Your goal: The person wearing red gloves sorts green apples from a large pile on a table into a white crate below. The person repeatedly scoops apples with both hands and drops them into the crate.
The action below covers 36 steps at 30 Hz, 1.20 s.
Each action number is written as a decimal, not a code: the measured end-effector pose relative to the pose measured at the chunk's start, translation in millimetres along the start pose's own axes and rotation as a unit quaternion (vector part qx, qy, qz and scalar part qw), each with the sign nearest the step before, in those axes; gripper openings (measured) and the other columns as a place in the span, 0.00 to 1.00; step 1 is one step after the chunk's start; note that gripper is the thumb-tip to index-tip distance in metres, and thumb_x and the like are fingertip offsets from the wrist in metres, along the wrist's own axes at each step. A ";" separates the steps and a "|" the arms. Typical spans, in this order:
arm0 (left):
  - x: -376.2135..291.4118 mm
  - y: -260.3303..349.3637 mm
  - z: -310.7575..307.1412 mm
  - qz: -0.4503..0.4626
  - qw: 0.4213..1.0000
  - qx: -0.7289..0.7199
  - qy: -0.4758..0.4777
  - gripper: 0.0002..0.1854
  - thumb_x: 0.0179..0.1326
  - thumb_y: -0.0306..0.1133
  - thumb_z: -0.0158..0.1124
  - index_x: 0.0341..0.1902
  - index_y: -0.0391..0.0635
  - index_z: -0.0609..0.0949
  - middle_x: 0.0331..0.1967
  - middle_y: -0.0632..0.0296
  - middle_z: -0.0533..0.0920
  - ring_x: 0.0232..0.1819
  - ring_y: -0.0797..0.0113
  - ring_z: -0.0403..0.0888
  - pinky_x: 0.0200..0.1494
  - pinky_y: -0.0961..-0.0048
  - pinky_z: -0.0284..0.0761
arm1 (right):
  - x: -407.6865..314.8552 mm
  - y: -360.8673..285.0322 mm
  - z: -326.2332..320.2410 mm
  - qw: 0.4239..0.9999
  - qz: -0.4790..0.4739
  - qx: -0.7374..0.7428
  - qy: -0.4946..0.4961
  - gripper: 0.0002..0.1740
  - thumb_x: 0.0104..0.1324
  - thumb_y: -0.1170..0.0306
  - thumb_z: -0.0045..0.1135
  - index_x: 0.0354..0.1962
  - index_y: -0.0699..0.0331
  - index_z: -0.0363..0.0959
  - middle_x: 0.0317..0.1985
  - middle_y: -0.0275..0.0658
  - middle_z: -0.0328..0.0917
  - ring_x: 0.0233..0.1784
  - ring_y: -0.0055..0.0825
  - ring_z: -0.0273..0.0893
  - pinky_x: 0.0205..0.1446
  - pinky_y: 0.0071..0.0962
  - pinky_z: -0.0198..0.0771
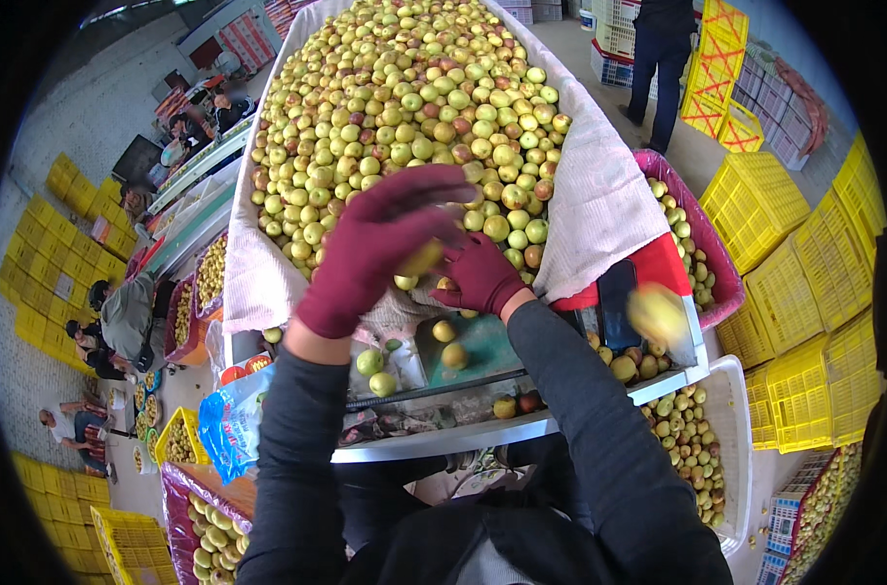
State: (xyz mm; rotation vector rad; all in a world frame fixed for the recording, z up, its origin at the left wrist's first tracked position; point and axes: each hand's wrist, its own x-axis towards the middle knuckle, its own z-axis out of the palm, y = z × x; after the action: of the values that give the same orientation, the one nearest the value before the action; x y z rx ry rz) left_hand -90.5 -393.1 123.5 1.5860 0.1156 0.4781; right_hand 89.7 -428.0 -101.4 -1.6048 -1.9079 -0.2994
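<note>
A large heap of green and reddish jujube-like fruits fills a cloth-lined bin in front of me. My left hand, in a maroon glove, is raised over the heap's near edge. It is blurred, with a yellowish fruit by its fingers; whether it grips that fruit is unclear. My right hand, gloved alike, reaches to the heap's near edge with its fingers curled at a small fruit. Below the hands, several fruits lie on a green surface. A blurred fruit is in the air at the right, clear of both hands.
A dark phone-like object lies on the tray's right side. A white crate and a maroon-lined crate of fruit stand right. A blue plastic bag hangs left. Yellow crates are stacked about; co-workers sit at the left, and one person stands at the back right.
</note>
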 end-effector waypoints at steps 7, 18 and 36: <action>-230.4 5.7 -177.8 0.098 0.840 0.444 0.296 0.29 0.56 0.09 0.65 0.63 0.42 0.80 0.64 0.54 0.78 0.63 0.62 0.80 0.64 0.65 0.78 | -1.4 6.7 2.6 0.999 -0.022 -0.033 -0.006 0.26 0.62 0.42 0.63 0.52 0.42 0.83 0.67 0.26 0.74 0.72 0.31 0.68 0.68 0.50 0.64; -749.7 17.6 -191.0 -0.343 0.504 0.363 0.704 0.15 0.67 0.38 0.63 0.33 0.37 0.85 0.27 0.61 0.84 0.27 0.69 0.77 0.32 0.66 0.74 | 3.8 -8.4 -5.7 0.998 0.004 -0.015 -0.055 0.23 0.64 0.46 0.64 0.52 0.46 0.83 0.68 0.29 0.74 0.74 0.34 0.67 0.74 0.47 0.60; -43.0 -239.7 -127.6 0.066 0.744 0.603 0.279 0.20 0.56 0.33 0.71 0.54 0.47 0.86 0.66 0.46 0.79 0.71 0.40 0.71 0.72 0.50 0.69 | -5.7 -1.5 -4.1 0.998 -0.011 0.066 -0.005 0.07 0.58 0.56 0.66 0.31 0.47 0.82 0.51 0.33 0.82 0.65 0.38 0.74 0.70 0.47 0.64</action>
State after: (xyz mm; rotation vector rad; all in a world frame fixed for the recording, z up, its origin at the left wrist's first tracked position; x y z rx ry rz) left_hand -125.2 -269.7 -119.7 2.6698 0.9394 1.1221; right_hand 90.0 -435.2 -101.2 -1.5027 -1.9125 -0.1696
